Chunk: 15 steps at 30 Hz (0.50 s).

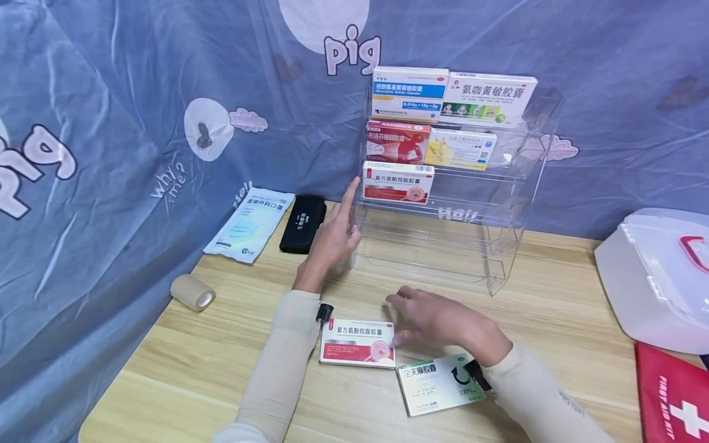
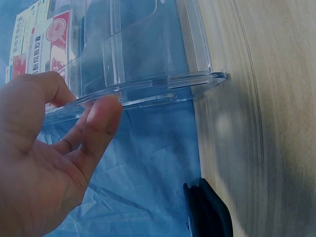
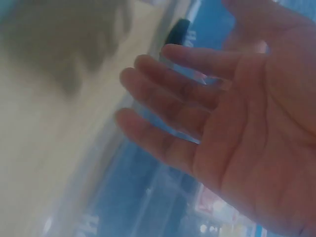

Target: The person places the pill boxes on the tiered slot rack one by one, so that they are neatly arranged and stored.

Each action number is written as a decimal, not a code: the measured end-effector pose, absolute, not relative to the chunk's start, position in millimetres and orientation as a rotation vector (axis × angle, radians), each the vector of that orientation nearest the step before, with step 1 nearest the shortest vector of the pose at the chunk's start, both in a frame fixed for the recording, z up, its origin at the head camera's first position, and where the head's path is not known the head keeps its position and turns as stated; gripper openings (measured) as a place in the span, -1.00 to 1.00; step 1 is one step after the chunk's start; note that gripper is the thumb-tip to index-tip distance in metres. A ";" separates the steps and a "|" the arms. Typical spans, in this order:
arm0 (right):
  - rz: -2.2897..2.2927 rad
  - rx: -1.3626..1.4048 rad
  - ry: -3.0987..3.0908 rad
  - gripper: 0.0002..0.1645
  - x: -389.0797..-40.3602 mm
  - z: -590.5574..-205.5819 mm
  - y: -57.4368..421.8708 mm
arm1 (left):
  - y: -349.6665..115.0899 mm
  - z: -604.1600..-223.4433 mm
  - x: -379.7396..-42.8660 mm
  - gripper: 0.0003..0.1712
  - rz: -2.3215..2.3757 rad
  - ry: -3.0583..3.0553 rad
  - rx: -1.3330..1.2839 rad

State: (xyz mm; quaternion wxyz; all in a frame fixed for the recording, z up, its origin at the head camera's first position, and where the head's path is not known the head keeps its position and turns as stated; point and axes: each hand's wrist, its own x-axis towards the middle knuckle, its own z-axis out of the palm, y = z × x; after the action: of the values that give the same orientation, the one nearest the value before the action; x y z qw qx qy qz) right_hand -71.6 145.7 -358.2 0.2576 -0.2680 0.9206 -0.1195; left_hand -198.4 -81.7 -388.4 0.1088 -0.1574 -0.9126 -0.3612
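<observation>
My left hand (image 1: pixel 334 237) is at the left side of a clear acrylic display rack (image 1: pixel 421 255). In the left wrist view, thumb and fingers pinch the rack's edge (image 2: pixel 168 84). Over the table, my right hand (image 1: pixel 443 320) holds nothing; its fingers (image 3: pixel 163 101) are spread and slightly bent. Below it lie a red-and-white medicine box (image 1: pixel 357 343) and a green-and-white medicine box (image 1: pixel 440 384). A matching red-and-white box (image 1: pixel 397 183) stands on the rack's third tier. Above it are a red box (image 1: pixel 396 143), a yellow box (image 1: pixel 461 149), a blue-and-white box (image 1: pixel 408 95) and a white-and-green box (image 1: pixel 488 98).
A mask packet (image 1: pixel 249 224), a black case (image 1: pixel 303 224) and a tan bandage roll (image 1: pixel 192 292) lie to the left. On the right are a white lidded bin (image 1: pixel 648 283) and a red first aid pouch (image 1: pixel 659 394). Blue printed fabric (image 1: pixel 127 123) hangs behind the table.
</observation>
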 end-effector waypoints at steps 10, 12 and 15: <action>-0.227 -0.753 2.524 -0.03 -51.0 -375.1 135.7 | -81.6 -388.3 -198.3 0.31 -1.062 -2.688 -0.457; -0.210 -0.752 2.534 -0.03 -47.3 -375.4 133.9 | -81.6 -388.4 -198.6 0.31 -1.064 -2.690 -0.453; -0.194 -0.765 2.555 -0.03 -43.6 -375.9 131.5 | -81.5 -388.5 -198.7 0.31 -1.066 -2.691 -0.453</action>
State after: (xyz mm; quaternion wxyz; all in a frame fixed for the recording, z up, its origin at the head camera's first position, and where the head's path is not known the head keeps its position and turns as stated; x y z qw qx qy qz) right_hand -43.6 131.5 -375.9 0.2318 -0.2782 0.9295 -0.0705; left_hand -198.7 -81.5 -388.5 0.1058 -0.1539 -0.9134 -0.3617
